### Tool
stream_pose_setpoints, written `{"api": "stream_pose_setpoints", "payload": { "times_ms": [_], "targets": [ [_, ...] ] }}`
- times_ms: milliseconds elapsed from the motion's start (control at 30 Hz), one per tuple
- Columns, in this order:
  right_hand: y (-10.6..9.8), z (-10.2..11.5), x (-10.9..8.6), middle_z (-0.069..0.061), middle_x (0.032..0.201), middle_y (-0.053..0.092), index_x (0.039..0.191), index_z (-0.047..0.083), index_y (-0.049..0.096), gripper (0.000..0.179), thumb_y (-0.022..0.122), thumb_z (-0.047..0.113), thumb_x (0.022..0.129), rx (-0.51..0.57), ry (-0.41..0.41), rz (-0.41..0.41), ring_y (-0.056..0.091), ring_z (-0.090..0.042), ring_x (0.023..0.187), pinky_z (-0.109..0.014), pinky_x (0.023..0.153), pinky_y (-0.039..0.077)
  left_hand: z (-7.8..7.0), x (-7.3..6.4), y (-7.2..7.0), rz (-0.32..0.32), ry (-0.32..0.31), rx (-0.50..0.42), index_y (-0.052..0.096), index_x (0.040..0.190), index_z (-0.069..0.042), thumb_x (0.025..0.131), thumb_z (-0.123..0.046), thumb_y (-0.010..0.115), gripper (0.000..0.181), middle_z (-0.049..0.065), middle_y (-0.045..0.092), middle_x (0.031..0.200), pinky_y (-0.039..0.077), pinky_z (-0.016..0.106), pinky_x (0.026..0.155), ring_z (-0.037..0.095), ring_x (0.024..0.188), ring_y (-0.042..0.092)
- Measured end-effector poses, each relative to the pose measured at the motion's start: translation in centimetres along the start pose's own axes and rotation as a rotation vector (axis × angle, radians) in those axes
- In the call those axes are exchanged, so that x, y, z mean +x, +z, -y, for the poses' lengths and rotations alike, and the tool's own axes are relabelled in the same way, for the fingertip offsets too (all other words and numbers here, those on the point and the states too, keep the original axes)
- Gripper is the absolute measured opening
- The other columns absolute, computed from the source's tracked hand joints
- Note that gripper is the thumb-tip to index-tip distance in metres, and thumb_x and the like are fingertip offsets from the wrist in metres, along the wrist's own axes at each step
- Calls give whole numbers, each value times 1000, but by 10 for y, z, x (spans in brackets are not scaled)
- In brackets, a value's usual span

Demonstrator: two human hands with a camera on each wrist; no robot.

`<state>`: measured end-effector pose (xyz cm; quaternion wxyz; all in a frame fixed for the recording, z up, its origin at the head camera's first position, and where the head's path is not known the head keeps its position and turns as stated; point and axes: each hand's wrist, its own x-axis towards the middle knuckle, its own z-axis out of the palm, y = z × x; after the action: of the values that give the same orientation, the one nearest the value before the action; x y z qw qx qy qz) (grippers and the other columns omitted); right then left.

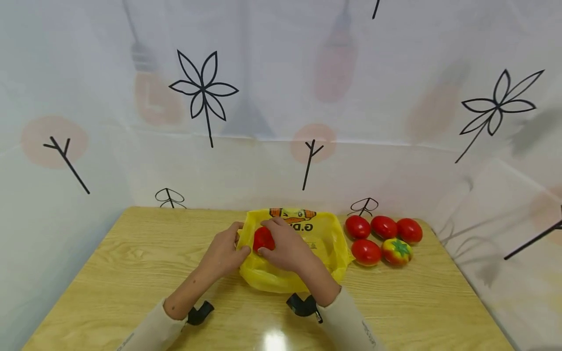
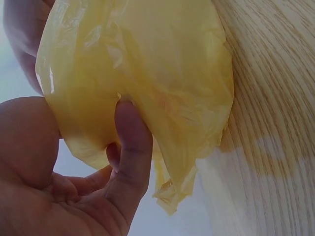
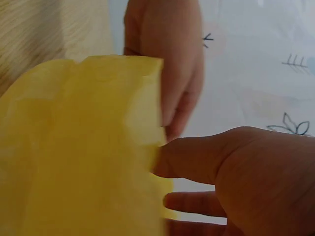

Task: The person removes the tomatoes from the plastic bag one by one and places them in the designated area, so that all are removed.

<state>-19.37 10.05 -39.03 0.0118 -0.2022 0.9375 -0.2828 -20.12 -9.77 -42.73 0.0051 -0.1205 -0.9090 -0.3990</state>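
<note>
A yellow plastic bag with a printed cartoon face lies mouth up on the wooden table. Its left rim is gripped by my left hand; in the left wrist view the thumb and fingers pinch the thin film. Reaching into the mouth from the right, my right hand holds a smooth red toy tomato between thumb and fingers, near the bag's left side. The right wrist view shows the bag's wall covering the fingertips and hiding the tomato.
Several more toy tomatoes stand in two rows right of the bag, among them a red one and a yellow-red one with a green star-shaped top. A patterned white cloth hangs behind the wooden table.
</note>
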Motion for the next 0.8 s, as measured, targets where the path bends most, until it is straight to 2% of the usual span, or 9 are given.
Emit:
{"api": "stream_pose_setpoints", "payload": {
  "times_ms": [167, 500, 633, 800],
  "targets": [
    [11, -3, 9, -16, 149, 56, 149, 5, 57, 63, 81, 21, 93, -40, 13, 2, 60, -35, 127, -52, 105, 54, 1, 1, -1, -14, -3, 8, 56, 145, -3, 92, -11, 68, 54, 5, 58, 83, 45, 28, 54, 16, 61, 50],
    [25, -16, 18, -16, 148, 57, 145, 5, 59, 63, 84, 18, 90, -80, -7, 7, 62, -36, 125, -52, 103, 55, -1, 1, -2, -4, -22, -18, 51, 146, 4, 92, -11, 68, 58, 7, 62, 87, 51, 27, 56, 15, 62, 55],
    [31, -22, 21, -14, 139, 62, 140, 8, 59, 62, 88, 14, 85, -80, -19, -12, 64, -32, 119, -49, 101, 57, -3, 1, -3, -7, -26, -16, 50, 147, 4, 93, -11, 67, 59, 7, 60, 84, 46, 27, 54, 16, 58, 51],
    [34, -23, 21, -11, 129, 64, 135, 8, 59, 62, 90, 11, 81, -85, -28, -13, 65, -29, 112, -46, 97, 59, -3, 0, -3, 4, -41, -18, 49, 148, 5, 93, -11, 67, 60, 7, 62, 87, 48, 27, 56, 16, 61, 53]
  ]
}}
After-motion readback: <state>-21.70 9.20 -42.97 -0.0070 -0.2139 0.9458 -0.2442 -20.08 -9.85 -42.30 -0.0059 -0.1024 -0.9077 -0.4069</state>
